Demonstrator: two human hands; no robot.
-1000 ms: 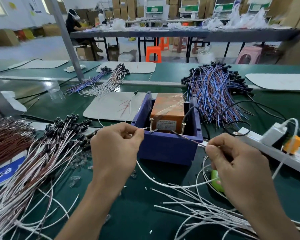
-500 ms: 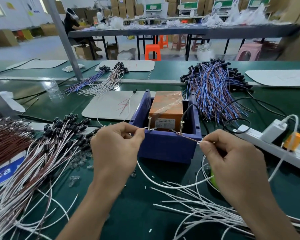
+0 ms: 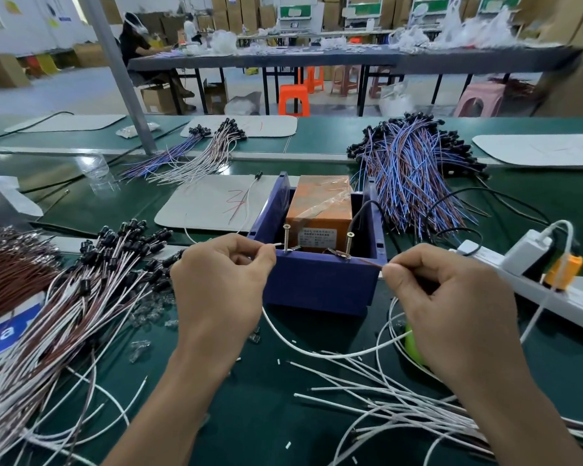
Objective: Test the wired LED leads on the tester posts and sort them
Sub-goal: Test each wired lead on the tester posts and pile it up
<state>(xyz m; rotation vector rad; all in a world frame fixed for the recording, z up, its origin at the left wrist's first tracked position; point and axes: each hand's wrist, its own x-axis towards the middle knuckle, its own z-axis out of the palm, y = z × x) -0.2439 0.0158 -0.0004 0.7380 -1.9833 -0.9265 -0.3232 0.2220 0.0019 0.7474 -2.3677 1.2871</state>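
A blue tester box (image 3: 320,284) holds an orange block and two upright screw posts, the left post (image 3: 286,237) and the right post (image 3: 349,244). My left hand (image 3: 221,284) pinches the white wire end (image 3: 276,245), its tip just left of the left post. My right hand (image 3: 451,307) pinches the brown wire end (image 3: 367,262), which reaches the base of the right post. The white lead (image 3: 317,351) sags between both hands. Whether an LED lights is hidden.
A heap of white-and-brown leads with black heads (image 3: 81,297) lies at the left, loose white wires (image 3: 401,405) at the front right, blue-and-brown leads (image 3: 414,169) behind the box. A white power strip (image 3: 535,290) with plugs runs at the right. A white mat (image 3: 209,205) lies behind.
My right hand has slid a little left toward the box with the brown end still against the right post. My left hand has stayed at the left post.
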